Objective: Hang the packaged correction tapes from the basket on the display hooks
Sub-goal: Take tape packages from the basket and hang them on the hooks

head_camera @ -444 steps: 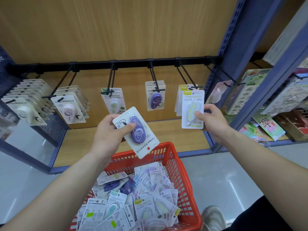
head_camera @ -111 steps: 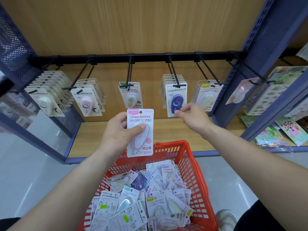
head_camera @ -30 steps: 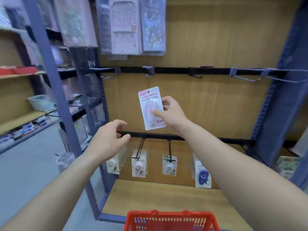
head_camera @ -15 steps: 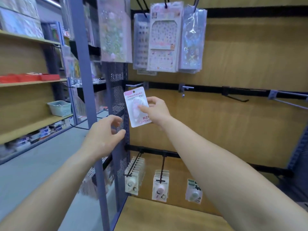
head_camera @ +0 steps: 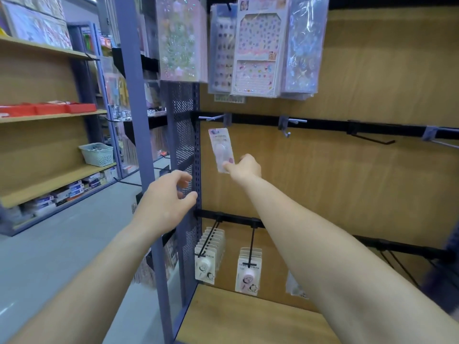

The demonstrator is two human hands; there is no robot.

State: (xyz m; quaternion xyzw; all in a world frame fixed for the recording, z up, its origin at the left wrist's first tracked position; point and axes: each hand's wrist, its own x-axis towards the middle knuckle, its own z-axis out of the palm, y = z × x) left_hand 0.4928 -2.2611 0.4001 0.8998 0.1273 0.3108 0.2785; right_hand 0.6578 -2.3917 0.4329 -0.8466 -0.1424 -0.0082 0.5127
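Since half a second ago you've pushed your right grip (head_camera: 244,168) deeper toward the wooden back panel (head_camera: 372,182), so the pink correction tape pack (head_camera: 221,150) now stands nearly edge-on just under the leftmost hook (head_camera: 211,117) of the upper black rail (head_camera: 323,124). Grey floor (head_camera: 49,256) lies at 8 o'clock, sticker sheets (head_camera: 258,50) hang at 12, and a wooden shelf (head_camera: 248,319) sits at 6 below filled lower hooks (head_camera: 208,240). The pack rises at 11 o'clock from your right grip, pinched by its bottom corner, while your left grip (head_camera: 166,202) hovers loosely spread, holding nothing.
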